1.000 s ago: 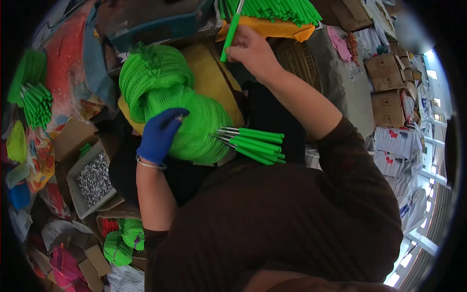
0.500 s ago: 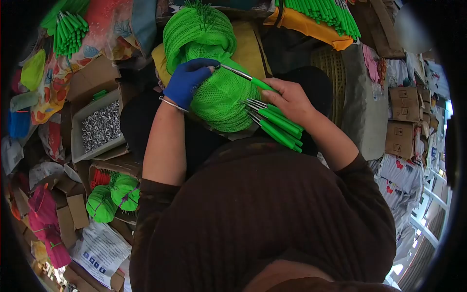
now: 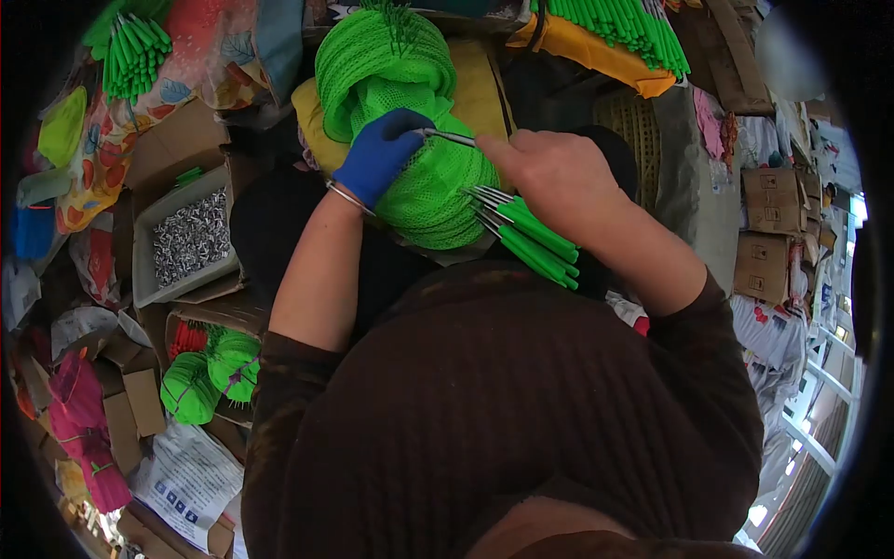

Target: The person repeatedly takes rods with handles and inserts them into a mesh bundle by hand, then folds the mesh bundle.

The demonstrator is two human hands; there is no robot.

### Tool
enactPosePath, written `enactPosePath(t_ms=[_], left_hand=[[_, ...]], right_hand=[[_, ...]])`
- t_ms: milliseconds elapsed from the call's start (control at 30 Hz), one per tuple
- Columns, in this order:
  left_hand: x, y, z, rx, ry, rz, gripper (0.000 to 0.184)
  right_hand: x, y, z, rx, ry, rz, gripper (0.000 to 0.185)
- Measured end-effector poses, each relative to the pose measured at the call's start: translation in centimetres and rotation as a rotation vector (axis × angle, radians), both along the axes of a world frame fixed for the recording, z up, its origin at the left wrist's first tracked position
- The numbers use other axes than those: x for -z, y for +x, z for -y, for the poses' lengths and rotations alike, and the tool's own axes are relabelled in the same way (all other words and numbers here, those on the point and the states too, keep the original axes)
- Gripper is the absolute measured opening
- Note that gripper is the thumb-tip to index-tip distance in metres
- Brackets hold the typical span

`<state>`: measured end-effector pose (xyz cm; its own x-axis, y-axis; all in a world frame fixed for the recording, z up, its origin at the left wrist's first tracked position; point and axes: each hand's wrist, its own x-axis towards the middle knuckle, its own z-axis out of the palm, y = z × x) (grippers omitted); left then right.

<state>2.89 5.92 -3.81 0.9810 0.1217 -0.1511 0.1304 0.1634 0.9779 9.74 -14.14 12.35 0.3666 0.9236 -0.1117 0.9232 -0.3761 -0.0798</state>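
Note:
My left hand [image 3: 380, 158], in a blue glove, is closed at the far tip of a metal rod [image 3: 450, 138]. Whatever else its fingers pinch is hidden. My right hand [image 3: 557, 177] is wrapped round the other end of this rod, covering the green handle seen earlier. Beneath both hands, a bunched green mesh net [image 3: 424, 191] lies across my lap, its upper part gathered into thick round folds. Several more green-handled rods [image 3: 535, 240] lie just below my right hand, their metal ends pointing at the net.
At left, a grey bin [image 3: 144, 256] holds many small metal pieces [image 3: 191, 238]. Tied green net bundles [image 3: 191, 387] sit in a carton below it. More green handles [image 3: 619, 33] lie at the top right; cardboard boxes [image 3: 773, 200] are stacked at right.
My right hand has moved up and towards my left hand, over the handle, so less of the rod shows. My left hand has shifted slightly right. The loose rods stay put.

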Motion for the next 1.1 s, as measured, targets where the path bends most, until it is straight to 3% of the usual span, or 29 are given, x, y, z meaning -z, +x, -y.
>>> enactPosePath(t_ms=[67,100,167,300,367,400,433,500,533,567,600,667,733,767,833,900,933,967,1033,1100], left_hand=[[0.6,-0.3,1.6,-0.036,0.301,0.175,0.026],[0.8,-0.6,2.6,-0.005,0.282,0.182,0.035],[0.5,-1.2,4.1,0.057,0.583,0.182,0.041],[-2.1,-0.6,3.3,0.038,0.525,0.075,0.050],[-2.3,-0.4,2.2,0.013,0.657,0.121,0.047],[-2.8,-0.4,1.8,-0.042,0.762,0.200,0.046],[-5.1,-0.2,1.6,-0.241,0.906,0.278,0.043],[-6.8,0.6,0.2,-0.483,1.107,0.298,0.045],[-7.1,1.2,-0.1,-0.473,1.125,0.197,0.046],[-6.6,1.5,-0.4,-0.469,1.124,0.207,0.046],[-5.7,1.9,-0.8,-0.377,1.196,0.134,0.046],[-5.9,2.5,-1.1,-0.287,1.314,0.068,0.040],[-6.5,2.8,-1.7,-0.238,1.326,0.094,0.034],[-6.4,2.8,-1.8,-0.188,1.329,0.109,0.029],[-5.8,2.8,-1.8,-0.213,1.283,0.158,0.025],[-5.3,2.9,-1.7,-0.236,1.237,0.202,0.021],[-5.2,3.1,-1.5,-0.223,1.088,0.205,0.020],[-5.0,3.2,-1.5,-0.210,0.939,0.208,0.020],[-4.4,3.4,-1.6,-0.172,0.863,0.196,0.020],[-3.9,3.5,-1.6,-0.137,0.785,0.179,0.019]], right_hand=[[-0.1,-0.3,-1.1,-0.089,-0.084,0.102,0.020],[0.7,-0.2,-1.7,-0.177,-0.180,0.066,0.018],[1.9,0.5,-2.8,-0.322,-0.261,-0.029,0.011],[0.1,1.8,-3.4,-0.173,-0.450,-0.036,0.019],[0.9,2.6,-1.0,-0.224,-0.083,-0.178,0.034],[1.2,2.4,0.3,-0.276,-0.008,-0.427,0.046],[0.7,3.0,0.6,-0.261,-0.013,-0.406,0.046],[-0.2,4.6,0.9,-0.270,0.012,-1.011,0.049],[-0.8,6.5,0.6,-0.064,-0.021,-0.994,0.050],[0.9,8.8,0.6,0.024,0.177,-0.858,0.047],[2.2,11.6,0.5,0.171,0.215,-0.684,0.045],[4.9,17.2,1.2,0.315,0.270,-0.462,0.044],[6.6,21.8,2.0,0.436,0.282,-0.066,0.040],[6.6,23.0,2.2,0.442,0.274,-0.067,0.040],[6.4,25.8,2.2,0.507,0.223,0.339,0.033],[8.3,29.7,2.3,0.521,0.117,0.436,0.033],[8.6,30.4,2.0,0.533,0.020,0.530,0.035],[9.1,31.0,1.6,0.532,0.013,0.530,0.035],[9.9,31.8,0.5,0.647,-0.118,0.494,0.029],[11.7,34.2,0.8,0.649,-0.089,0.436,0.026]])
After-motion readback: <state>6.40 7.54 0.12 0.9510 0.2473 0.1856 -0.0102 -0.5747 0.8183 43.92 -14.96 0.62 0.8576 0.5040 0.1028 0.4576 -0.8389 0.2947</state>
